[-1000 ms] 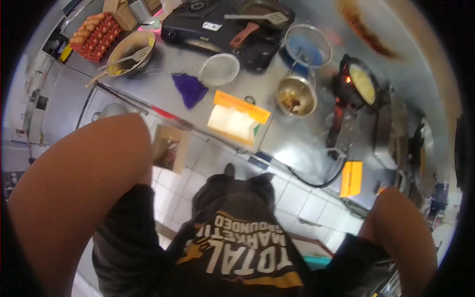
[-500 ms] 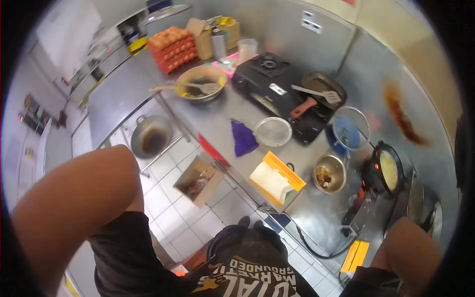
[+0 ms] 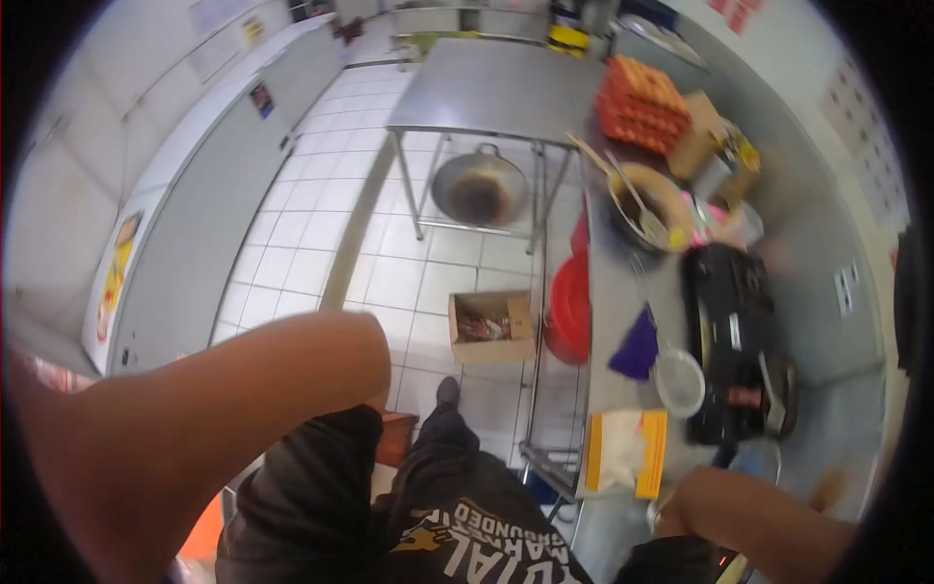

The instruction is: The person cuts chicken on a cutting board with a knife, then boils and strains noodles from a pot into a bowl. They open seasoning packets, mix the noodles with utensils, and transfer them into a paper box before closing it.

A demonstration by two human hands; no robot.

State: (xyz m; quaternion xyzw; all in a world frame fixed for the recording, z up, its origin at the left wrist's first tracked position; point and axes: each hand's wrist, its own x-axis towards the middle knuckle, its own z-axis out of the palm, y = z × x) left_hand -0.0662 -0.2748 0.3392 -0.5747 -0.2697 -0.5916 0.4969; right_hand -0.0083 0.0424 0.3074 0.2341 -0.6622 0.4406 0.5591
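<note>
Neither of my hands is in view; only my bent arms show. My left arm (image 3: 243, 389) reaches from the left edge to the elbow, above the floor. The right arm (image 3: 759, 506) is at the lower right, its elbow close to a yellow and white packet (image 3: 628, 453) on the steel counter (image 3: 618, 302). Beyond the packet lie a purple cloth (image 3: 637, 347) and a round strainer (image 3: 679, 383). A black stove (image 3: 725, 336) stands to their right. Farther back, a bowl (image 3: 666, 200) holds a slotted spatula.
Red trays of eggs (image 3: 642, 102) stand at the counter's far end. A steel table (image 3: 496, 92) has a large wok (image 3: 480, 188) beneath it. On the tiled floor are an open cardboard box (image 3: 491, 326) and a red tub (image 3: 571, 307). A grey cabinet (image 3: 209, 224) lines the left.
The view has swung left, so the counter now runs down the right side. The floor and grey cabinet show more; the burning stove and its pan have left the view. One foot is farther forward.
</note>
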